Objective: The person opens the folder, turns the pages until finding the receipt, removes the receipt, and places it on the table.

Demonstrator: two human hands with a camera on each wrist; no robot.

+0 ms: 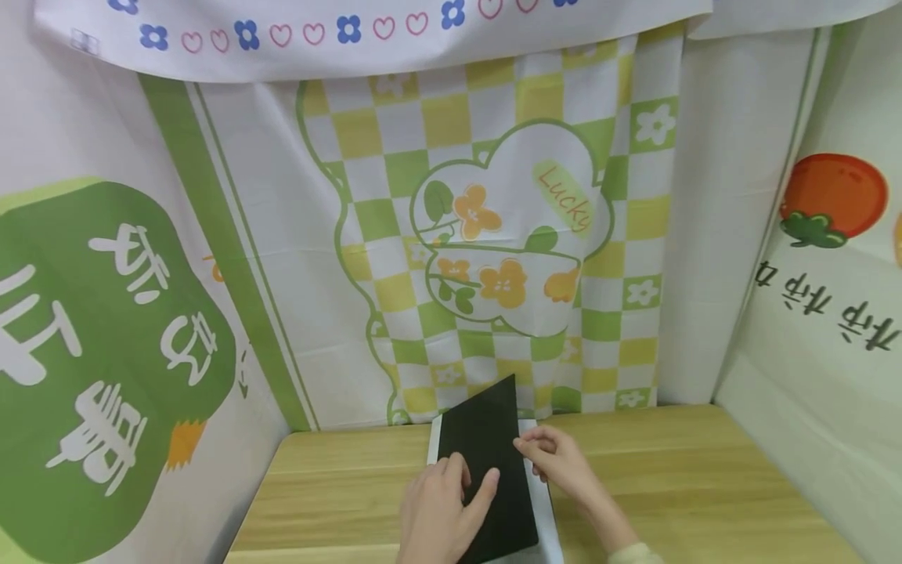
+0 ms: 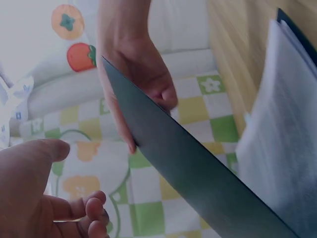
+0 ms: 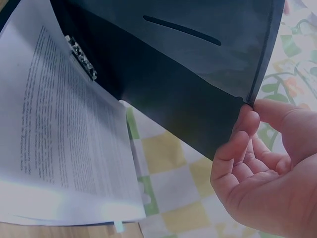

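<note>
A black clip folder (image 1: 486,462) stands partly opened on the table, its cover tilted up. In the right wrist view, printed sheets (image 3: 74,129) lie inside beside a metal clip (image 3: 80,58), and the cover's inner side has a pocket (image 3: 198,59) with a slit. My right hand (image 1: 560,462) pinches the cover's free edge between thumb and fingers. Near the cover's other side, my left hand (image 1: 444,509) has its thumb spread and fingers loosely bent. The left wrist view shows that hand (image 2: 44,193) apart from the cover, holding nothing.
The wooden table (image 1: 338,486) reaches back to a checked curtain (image 1: 395,219) with a flower print. Printed cloth walls stand at the left (image 1: 84,329) and right (image 1: 810,376). A white cloth valance (image 1: 317,55) hangs across the top.
</note>
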